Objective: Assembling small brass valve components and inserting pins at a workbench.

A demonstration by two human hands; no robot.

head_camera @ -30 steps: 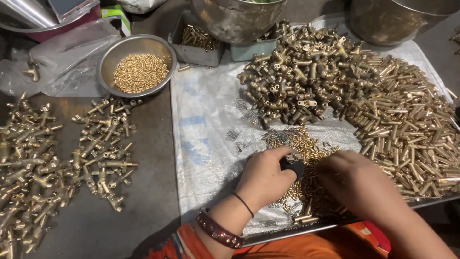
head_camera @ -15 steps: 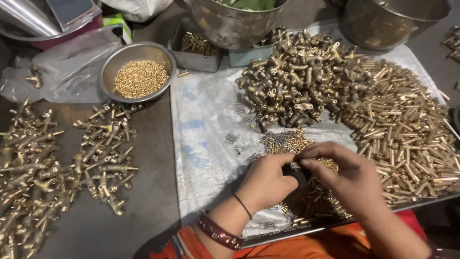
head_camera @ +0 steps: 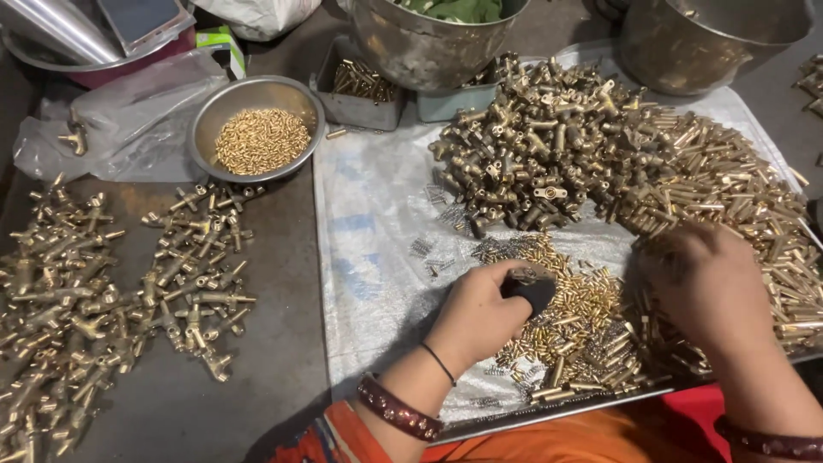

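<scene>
Brass pins [head_camera: 574,317] are heaped just right of the left hand [head_camera: 476,317], which is closed on a small dark tool [head_camera: 531,290], presumably for steadiness; the right hand [head_camera: 707,287] is spread, loosely open, over neighbouring rods [head_camera: 754,197], grip unclear.

The right hand [head_camera: 707,287] is blurred and covers the brass pins [head_camera: 737,197] beneath it. The left hand [head_camera: 476,313] hides most of a small dark piece [head_camera: 536,291]; its kind is unclear. Two metal pots [head_camera: 429,43] are cut off at the top edge.
</scene>
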